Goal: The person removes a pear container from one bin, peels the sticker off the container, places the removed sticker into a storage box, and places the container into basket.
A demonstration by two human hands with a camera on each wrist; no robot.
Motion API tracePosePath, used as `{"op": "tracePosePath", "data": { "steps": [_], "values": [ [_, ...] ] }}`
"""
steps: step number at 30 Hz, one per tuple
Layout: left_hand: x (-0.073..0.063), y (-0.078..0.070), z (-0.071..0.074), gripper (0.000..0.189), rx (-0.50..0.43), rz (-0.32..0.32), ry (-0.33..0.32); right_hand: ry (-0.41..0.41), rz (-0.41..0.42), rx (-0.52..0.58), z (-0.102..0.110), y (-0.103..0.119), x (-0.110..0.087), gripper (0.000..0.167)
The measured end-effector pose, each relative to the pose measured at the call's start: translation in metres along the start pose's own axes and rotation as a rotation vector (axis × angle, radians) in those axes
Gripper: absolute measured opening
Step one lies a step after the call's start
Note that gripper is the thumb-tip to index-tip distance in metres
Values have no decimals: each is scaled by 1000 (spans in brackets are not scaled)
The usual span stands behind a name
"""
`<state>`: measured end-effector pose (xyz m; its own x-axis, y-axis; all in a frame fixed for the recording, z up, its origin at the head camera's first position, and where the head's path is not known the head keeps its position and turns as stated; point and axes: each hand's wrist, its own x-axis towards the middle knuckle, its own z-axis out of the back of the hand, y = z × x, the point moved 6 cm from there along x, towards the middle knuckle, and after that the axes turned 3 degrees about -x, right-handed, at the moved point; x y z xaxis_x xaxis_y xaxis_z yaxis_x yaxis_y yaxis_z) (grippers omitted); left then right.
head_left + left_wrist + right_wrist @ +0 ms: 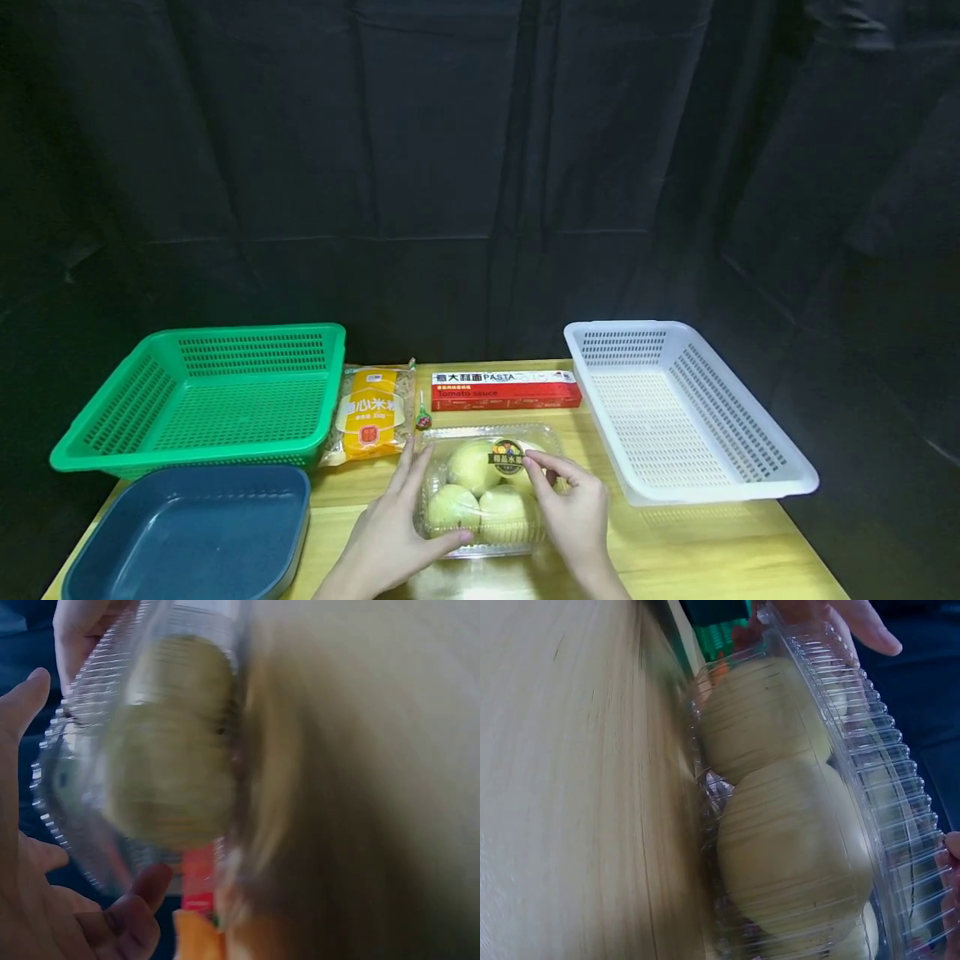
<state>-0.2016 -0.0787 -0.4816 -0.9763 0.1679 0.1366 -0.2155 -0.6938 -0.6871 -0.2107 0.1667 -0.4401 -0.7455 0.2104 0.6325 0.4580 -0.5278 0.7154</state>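
Note:
In the head view, a clear plastic fruit box (491,542) with a ribbed rim sits on the wooden table. Several round, pale yellow-green fruits (474,467) lie inside. A dark label (506,457) with gold print is on top of the lid. My left hand (393,525) rests along the box's left side, fingers extended, thumb at the front edge. Thumb and index finger of my right hand (573,508) pinch the right end of the label. The left wrist view shows my left fingers (135,922) beside the box wall; the right wrist view barely catches my right fingers.
A green basket (330,400) and a dark blue tub (296,533) stand on the left. Behind the box lie a yellow food bag (371,412), a small wrapped lollipop (423,417) and a red-and-white pasta box (506,392). A white basket (618,454) stands right.

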Motion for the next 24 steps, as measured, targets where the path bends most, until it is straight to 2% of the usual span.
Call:
{"op": "tracePosePath", "data": {
  "steps": [4,10,13,16,19,21,24],
  "values": [
    [-9,-1,19,120,23,25,-29,-1,6,4,-1,2,0,17],
    [-26,0,55,109,20,39,-29,9,-14,16,-1,6,0,17],
    [-34,2,74,101,3,62,-15,11,-20,37,-1,8,0,18],
    [-43,9,95,93,34,116,-18,8,-4,46,-1,12,-1,18],
    [-53,21,117,87,105,157,-78,8,10,52,-2,14,-2,18],
    [-61,31,133,84,148,170,-143,11,13,60,-3,14,-2,19],
    [-74,51,162,78,186,187,-274,20,13,65,-4,15,-2,19]
  ]
}}
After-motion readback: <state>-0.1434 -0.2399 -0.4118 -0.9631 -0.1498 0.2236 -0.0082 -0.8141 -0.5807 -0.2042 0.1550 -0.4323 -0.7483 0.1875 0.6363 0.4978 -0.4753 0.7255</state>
